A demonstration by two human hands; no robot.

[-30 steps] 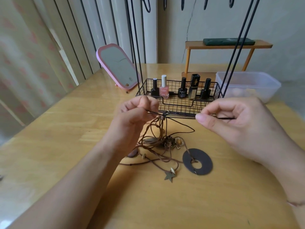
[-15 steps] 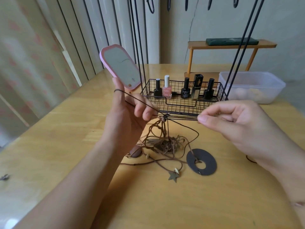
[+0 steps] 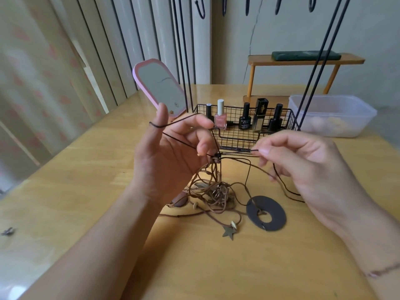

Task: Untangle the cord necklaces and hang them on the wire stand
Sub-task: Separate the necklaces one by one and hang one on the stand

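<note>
- the left hand [image 3: 173, 156] stood palm up, a dark cord [image 3: 186, 123] looped over its raised thumb, its curled fingers pinching at the knot [image 3: 217, 158].
- the right hand [image 3: 303, 163] pinched the same cord's other end, just right of the knot.
- the cord ran left to right between the hands, taut; the knot lay nearer the left.
- the tangle [image 3: 216, 193] hung under the knot onto the table [image 3: 86, 191], ring pendant [image 3: 267, 213] to its right.
- the stand [image 3: 244, 135] was just behind, hooks [image 3: 200, 9] overhead.
- one bottle [image 3: 260, 116] read "vdby"; other labels too blurred.
</note>
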